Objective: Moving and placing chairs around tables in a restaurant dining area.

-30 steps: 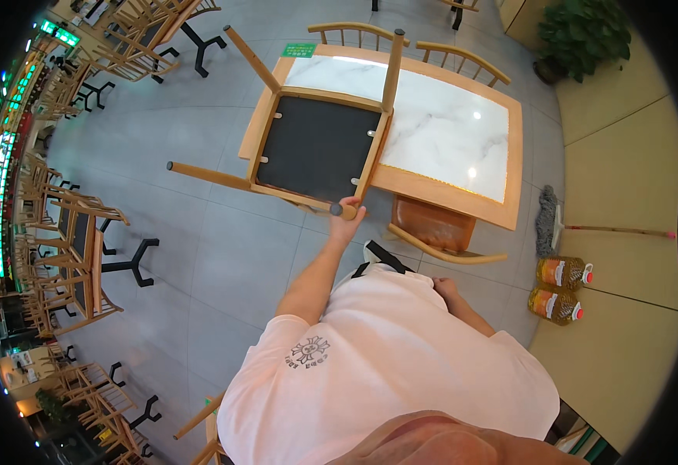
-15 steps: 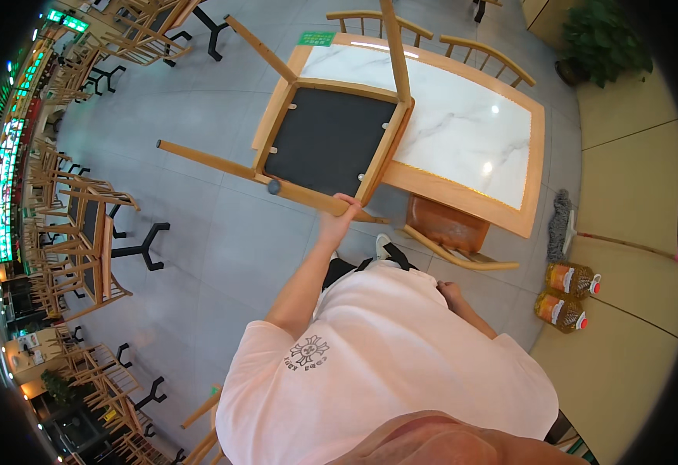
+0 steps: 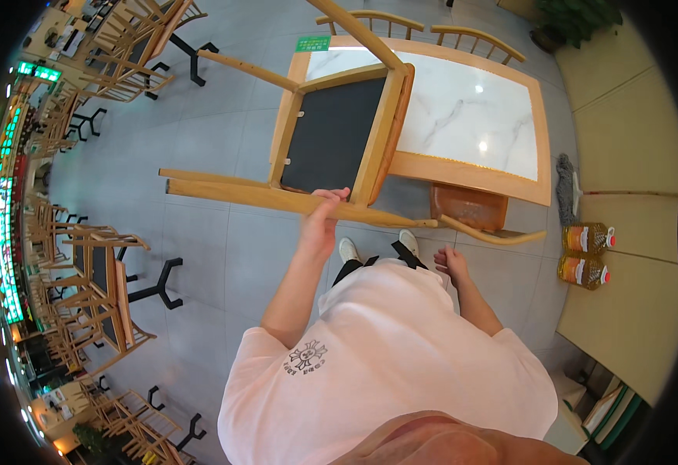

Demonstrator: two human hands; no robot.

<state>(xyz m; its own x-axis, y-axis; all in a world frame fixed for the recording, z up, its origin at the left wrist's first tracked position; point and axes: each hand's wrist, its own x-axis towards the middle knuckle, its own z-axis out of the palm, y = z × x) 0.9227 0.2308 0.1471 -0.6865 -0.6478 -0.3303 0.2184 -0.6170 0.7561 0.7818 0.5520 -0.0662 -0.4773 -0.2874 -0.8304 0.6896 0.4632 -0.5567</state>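
Head view shows me, as I stand watching, a wooden chair (image 3: 335,136) turned upside down in the upper middle of the frame, its dark underside tilted upward. The left hand (image 3: 319,226) closes around one of its legs (image 3: 230,192), just beside the corner of the seat; the fingers are narrow there, curled over the wood. I suppose this place is chosen because, so near to the seat, the weight is easier to govern than at the leg's far end. The legs point toward the left and the top of the frame, which seems to hold their ends away from the body. The seat overlaps the marble-topped table (image 3: 494,116) in the picture, but whether they touch I cannot tell.

The left forearm (image 3: 286,302) goes upward from the lower middle, leaning slightly right. The right forearm (image 3: 478,310) leans the opposite way, and the right hand (image 3: 451,263), right of centre, has half-curled fingers with nothing visible in them. Nearest to it is a brown-seated chair (image 3: 467,208), pushed partly under the table's lower edge, probably to occupy less of the floor.
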